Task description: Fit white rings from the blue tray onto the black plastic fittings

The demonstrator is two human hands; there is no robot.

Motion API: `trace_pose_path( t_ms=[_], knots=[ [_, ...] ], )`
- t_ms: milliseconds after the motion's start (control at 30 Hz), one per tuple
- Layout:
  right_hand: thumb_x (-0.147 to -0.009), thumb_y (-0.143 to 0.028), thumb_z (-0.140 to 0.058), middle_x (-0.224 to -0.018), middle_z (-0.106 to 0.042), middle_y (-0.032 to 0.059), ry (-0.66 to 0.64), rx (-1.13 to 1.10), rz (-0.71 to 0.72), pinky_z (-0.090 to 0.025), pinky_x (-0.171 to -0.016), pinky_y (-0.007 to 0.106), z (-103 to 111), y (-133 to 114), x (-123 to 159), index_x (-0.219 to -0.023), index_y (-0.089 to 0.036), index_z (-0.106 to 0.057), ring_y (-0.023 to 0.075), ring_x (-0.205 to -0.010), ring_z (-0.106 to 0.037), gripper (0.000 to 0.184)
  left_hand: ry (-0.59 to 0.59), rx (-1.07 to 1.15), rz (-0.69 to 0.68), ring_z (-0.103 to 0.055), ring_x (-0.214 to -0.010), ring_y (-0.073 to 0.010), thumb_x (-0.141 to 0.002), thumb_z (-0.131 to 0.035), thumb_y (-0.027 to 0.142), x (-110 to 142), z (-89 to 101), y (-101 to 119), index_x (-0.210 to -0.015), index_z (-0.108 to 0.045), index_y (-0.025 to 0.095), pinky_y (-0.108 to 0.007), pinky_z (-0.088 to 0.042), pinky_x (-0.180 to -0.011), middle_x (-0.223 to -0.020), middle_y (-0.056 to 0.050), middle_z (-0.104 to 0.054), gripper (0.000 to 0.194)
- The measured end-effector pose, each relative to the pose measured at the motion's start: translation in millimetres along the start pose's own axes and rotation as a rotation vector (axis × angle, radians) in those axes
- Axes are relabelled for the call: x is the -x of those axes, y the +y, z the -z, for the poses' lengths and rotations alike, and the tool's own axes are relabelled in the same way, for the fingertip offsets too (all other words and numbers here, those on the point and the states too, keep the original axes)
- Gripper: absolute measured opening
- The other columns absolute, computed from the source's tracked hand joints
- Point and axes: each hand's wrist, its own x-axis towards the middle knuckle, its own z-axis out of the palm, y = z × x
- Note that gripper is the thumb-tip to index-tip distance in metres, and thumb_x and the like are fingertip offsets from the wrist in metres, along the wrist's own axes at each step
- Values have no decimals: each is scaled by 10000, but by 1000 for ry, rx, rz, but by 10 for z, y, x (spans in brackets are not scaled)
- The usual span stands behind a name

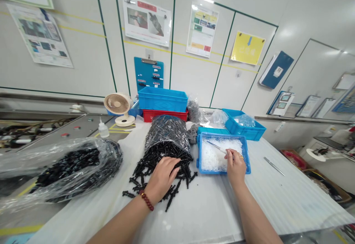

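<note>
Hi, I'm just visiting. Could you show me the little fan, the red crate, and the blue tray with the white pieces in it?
Small desk fan [117, 103]: head view, on its round grille.
Red plastic crate [165, 116]: head view, on its front wall.
Blue tray [223, 136]: head view, on its far rim.

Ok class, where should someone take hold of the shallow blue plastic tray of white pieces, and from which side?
Probably by the raised rim of the shallow blue plastic tray, coming from the right: that edge lies free on the white table, while black plastic parts crowd its left and the right hand works above it.
</note>
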Motion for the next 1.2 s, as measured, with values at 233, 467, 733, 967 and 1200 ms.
trace_pose_path(
  t_ms=[233, 467, 733, 967, 1200],
  knots=[
    [-875, -518, -279, -611, -609, 36, -27, -7, -1, -359, -624, 290, -23, 4, 0, -812, -188, -610, 191, -663, -541, 471, -25, 41, 11, -548, -905, -205, -900, -423, 240, -10, 9, 14, -1059, -557, 168, -382, -477, -805, -969, -80, -618, 220],
    [-875, -491, -298, -660, -631, 41, -81, -26, 0, -374, -641, 292, -42, 9, 7, -858, -184, -611, 193, -713, -552, 438, -53, 42, 21, -549, -875, -197, -901, -424, 237, -23, 18, 25, -1032, -565, 162, -362, -480, -779, -937, -75, -624, 207],
    [-868, -505, -312, -672, -636, 40, -99, -91, -4, -391, -682, 311, -65, -3, 3, -871, -187, -611, 199, -742, -555, 437, -57, 58, 17, -558, -835, -187, -899, -420, 219, -10, 0, 20, -1004, -579, 156, -344, -486, -751, -907, -70, -634, 201],
    [-873, -476, -330, -702, -644, 42, -68, -103, 12, -395, -700, 313, -73, 17, 0, -886, -183, -614, 198, -759, -554, 408, -72, 75, 30, -563, -811, -181, -893, -419, 215, -19, 15, 40, -984, -593, 156, -333, -487, -731, -874, -68, -639, 204],
    [-874, -478, -329, -697, -643, 45, -105, -32, 29, -394, -697, 322, -77, 47, -5, -900, -199, -627, 207, -756, -543, 409, -61, 94, 31, -564, -795, -176, -895, -413, 222, -32, 28, 54, -974, -601, 158, -320, -487, -713, -853, -70, -637, 214]
  ],
)
